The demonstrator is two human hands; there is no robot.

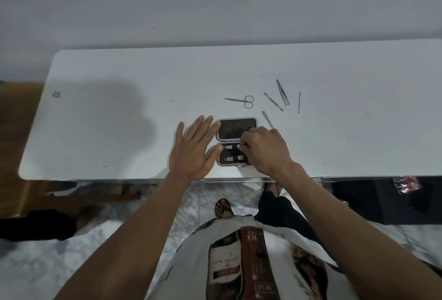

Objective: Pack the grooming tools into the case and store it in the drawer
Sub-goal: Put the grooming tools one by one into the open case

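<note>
A small grey case (233,129) lies open on the white table (119,108) near its front edge. Two nail clippers sit in its lower half: an upper one (230,147) and a lower one (233,158). My right hand (263,151) pinches the right end of the upper clipper. My left hand (195,149) rests flat with fingers spread against the case's left side. Loose beyond the case lie small scissors (241,100), a nail file (267,119), a cuticle pusher (273,101), tweezers (283,92) and a thin pick (299,101).
The table's front edge (143,179) runs just below the case. A wooden piece of furniture (21,156) stands at the left. A dark cabinet (382,199) sits under the table at the right. My feet (223,207) stand on a marbled floor.
</note>
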